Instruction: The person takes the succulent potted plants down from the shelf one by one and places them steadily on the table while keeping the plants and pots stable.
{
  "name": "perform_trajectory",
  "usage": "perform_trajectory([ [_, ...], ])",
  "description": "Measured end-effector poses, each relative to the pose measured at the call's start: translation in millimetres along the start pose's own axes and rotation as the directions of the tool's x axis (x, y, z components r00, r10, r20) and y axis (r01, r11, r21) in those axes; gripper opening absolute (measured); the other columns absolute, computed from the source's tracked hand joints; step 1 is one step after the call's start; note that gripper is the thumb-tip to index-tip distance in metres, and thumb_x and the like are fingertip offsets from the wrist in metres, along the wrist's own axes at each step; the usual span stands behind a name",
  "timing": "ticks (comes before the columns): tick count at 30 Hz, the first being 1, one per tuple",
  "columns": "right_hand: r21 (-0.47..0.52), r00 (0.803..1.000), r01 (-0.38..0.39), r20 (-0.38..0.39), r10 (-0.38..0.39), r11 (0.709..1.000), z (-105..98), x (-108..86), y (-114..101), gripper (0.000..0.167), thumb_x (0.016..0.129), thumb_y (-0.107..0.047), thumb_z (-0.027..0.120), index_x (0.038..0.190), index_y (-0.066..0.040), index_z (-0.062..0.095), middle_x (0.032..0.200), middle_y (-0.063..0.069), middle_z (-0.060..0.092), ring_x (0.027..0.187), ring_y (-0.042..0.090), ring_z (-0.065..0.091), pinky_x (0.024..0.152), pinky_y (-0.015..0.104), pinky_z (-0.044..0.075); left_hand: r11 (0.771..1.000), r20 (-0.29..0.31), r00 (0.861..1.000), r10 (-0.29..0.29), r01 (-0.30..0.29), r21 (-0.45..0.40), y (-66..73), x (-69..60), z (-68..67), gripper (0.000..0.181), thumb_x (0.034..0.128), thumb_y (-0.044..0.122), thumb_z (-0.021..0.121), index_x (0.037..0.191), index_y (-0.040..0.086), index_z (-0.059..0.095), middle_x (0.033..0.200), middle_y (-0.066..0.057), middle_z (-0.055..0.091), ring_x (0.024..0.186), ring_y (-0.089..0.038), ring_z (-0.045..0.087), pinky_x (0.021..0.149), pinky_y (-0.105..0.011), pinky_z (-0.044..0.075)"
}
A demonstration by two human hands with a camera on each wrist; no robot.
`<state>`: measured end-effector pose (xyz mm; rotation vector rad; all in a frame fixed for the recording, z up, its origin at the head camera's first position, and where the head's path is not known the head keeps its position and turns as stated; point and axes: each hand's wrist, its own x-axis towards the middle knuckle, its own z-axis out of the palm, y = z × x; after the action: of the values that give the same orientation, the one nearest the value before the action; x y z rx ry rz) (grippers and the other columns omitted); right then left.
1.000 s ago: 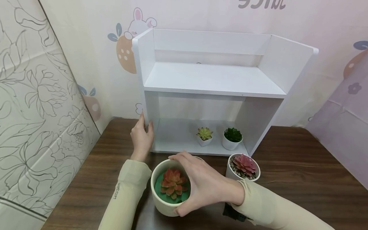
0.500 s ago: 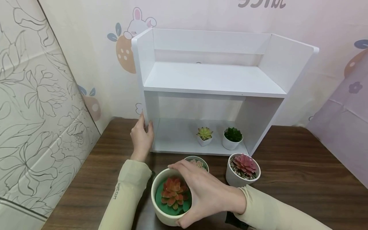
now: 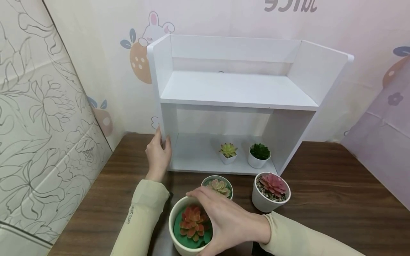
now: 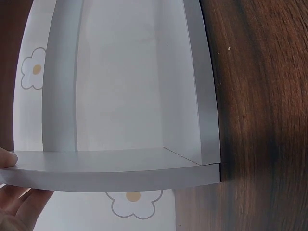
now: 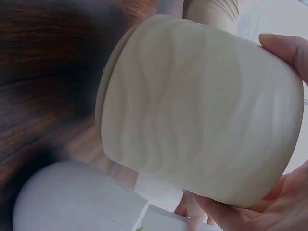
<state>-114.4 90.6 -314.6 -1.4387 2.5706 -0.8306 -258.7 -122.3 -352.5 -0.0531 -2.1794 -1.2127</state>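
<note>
My left hand (image 3: 158, 156) grips the left side panel of the white two-tier shelf (image 3: 238, 87); in the left wrist view the thumb and the fingers lie on opposite faces of that panel (image 4: 106, 175). With thumb and fingers spread round its rim, my right hand (image 3: 229, 220) holds a cream pot (image 3: 171, 227) with a red-orange succulent (image 3: 193, 224). Wavy ridges cover the pot's side (image 5: 192, 110) in the right wrist view. Just behind this hand stands a smaller pot with a pale succulent (image 3: 219, 187), partly hidden.
On the shelf's lower board sit a yellow-green succulent (image 3: 228, 153) and a dark green one (image 3: 258, 154), both in white pots. A white pot with a pink succulent (image 3: 270, 192) stands in front of the shelf's right end on the dark wooden table (image 3: 336, 185).
My right hand has drawn the cream pot towards me, uncovering the pale succulent's pot behind it. The left hand stays on the shelf panel.
</note>
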Motion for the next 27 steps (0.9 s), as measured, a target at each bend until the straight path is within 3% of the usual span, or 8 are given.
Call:
perform_trajectory([
  [27,-0.011,1.0,0.019,0.021,-0.019,1.0,14,-3.8,11,0.097,0.068,-0.058,0.077,0.142,-0.013,0.034,0.129,-0.004,0.045,0.111,0.005,0.05,0.096,0.024,0.046,1.0,-0.008,1.0,0.014,-0.014,-0.005,-0.3,-0.1,0.2,0.046,0.096,0.008,0.053,0.141,0.004,0.044,0.129,-0.023,0.059,0.112,-0.038,0.062,0.085,-0.046,0.054],
])
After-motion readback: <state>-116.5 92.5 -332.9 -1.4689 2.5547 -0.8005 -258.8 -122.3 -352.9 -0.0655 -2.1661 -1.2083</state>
